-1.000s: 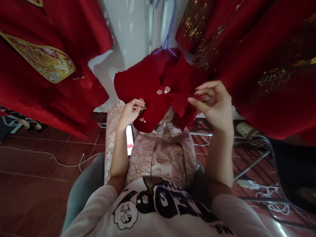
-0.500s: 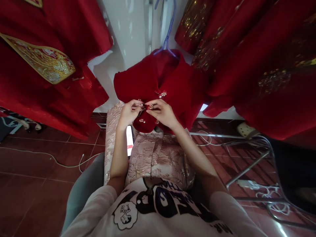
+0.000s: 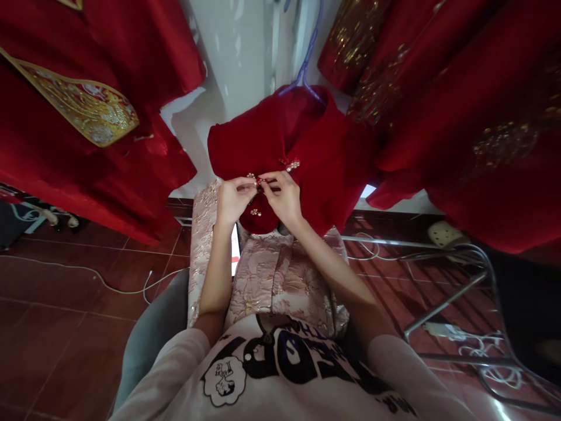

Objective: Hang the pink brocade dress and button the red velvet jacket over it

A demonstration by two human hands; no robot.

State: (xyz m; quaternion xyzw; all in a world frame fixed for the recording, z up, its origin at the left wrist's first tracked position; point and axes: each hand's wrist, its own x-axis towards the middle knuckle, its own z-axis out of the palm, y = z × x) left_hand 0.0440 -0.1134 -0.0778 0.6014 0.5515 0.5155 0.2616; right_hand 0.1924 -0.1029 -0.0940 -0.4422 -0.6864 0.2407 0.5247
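Note:
A dark red velvety garment (image 3: 324, 158) hangs on a purple hanger (image 3: 303, 76), its lower part hanging down in front of me. Beaded clasps decorate its front: one upper clasp (image 3: 292, 165) is fastened across the opening, and a lower beaded ornament (image 3: 255, 213) sits below my fingers. My left hand (image 3: 235, 199) pinches the left front edge near a beaded clasp (image 3: 250, 175). Opposite it, fingertips nearly meeting, my right hand (image 3: 283, 196) pinches the other part of that clasp. The small piece between the fingertips is mostly hidden.
Red garments with gold embroidery (image 3: 100, 117) and sequins (image 3: 504, 146) hang on both sides. Pink brocade cloth (image 3: 258, 280) covers my lap, with a lit phone (image 3: 235, 251) on it. A metal rack (image 3: 447, 301) and white cables (image 3: 495, 362) are on the right.
My right hand has moved left and its fingertips have closed in toward my left hand's, at the clasp. The view has shifted slightly.

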